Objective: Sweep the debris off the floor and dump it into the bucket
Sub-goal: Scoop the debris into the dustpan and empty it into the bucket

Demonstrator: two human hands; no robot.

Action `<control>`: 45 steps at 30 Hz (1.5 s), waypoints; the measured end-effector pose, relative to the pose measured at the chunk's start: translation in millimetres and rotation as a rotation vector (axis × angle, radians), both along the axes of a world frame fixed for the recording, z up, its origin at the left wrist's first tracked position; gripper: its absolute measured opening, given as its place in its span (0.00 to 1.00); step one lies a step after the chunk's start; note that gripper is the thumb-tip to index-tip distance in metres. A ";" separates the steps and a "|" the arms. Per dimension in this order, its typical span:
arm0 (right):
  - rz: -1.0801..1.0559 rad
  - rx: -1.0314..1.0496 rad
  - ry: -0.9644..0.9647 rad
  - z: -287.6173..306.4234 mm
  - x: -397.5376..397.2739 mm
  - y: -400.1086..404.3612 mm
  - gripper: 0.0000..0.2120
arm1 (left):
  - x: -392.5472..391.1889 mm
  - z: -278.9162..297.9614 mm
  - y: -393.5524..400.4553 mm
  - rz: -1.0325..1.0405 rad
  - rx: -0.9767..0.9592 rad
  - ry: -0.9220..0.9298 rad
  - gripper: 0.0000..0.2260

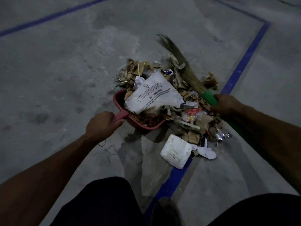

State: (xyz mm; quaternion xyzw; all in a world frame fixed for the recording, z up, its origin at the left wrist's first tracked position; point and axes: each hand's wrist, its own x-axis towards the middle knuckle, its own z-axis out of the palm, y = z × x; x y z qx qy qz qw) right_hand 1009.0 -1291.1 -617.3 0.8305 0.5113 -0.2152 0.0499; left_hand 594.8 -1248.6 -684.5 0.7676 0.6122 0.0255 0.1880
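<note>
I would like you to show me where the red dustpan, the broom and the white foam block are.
red dustpan point(118, 99): head view, on its bare back wall.
broom point(209, 97): head view, on the green handle collar.
white foam block point(175, 150): head view, on its top face.

The white plastic bag point(153, 93) in the dustpan point(140, 123) carries a boxed warning, seen upside down, with the words "THIS BAG IS NOT A TOY". Beside it is a triangular recycling sign. The smaller print is too blurred to read.

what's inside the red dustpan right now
The red dustpan holds a white printed plastic bag lying on brown paper scraps. The bag and scraps cover the pan's floor, so anything beneath them cannot be seen.
</note>
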 end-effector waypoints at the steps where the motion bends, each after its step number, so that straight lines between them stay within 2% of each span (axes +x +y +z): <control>1: 0.014 0.008 0.004 -4.1 -2.4 -4.8 0.28 | 3.4 -0.3 3.6 -0.007 0.003 0.000 0.18; 10: 0.164 0.010 -0.043 -21.7 -13.5 -58.8 0.32 | 40.5 -3.2 28.6 -0.049 -0.007 -0.035 0.18; 16: 0.172 0.084 0.024 -22.6 -33.3 -85.1 0.32 | 47.1 -9.6 35.1 0.022 -0.083 0.012 0.22; 21: 0.194 0.088 0.050 -27.3 -40.1 -101.5 0.29 | 48.7 -12.6 35.7 0.051 -0.151 0.027 0.21; 25: 0.097 0.077 -0.003 -21.3 -27.5 -113.6 0.31 | 47.5 -11.3 32.6 0.048 -0.156 0.018 0.21; 29: -0.058 0.120 0.037 -8.4 -3.9 -114.4 0.31 | 44.5 -9.4 28.3 0.056 -0.147 0.020 0.20; 37: -0.151 0.277 0.089 21.1 13.3 -108.5 0.30 | 41.9 -9.9 25.0 0.076 -0.149 0.009 0.20; 42: -0.033 0.288 0.114 21.6 -6.8 -101.0 0.32 | 45.4 -9.2 25.2 0.074 -0.122 0.000 0.20; 45: 0.048 0.234 0.047 8.7 -24.4 -89.4 0.32 | 48.0 -8.1 24.8 0.079 -0.134 -0.002 0.19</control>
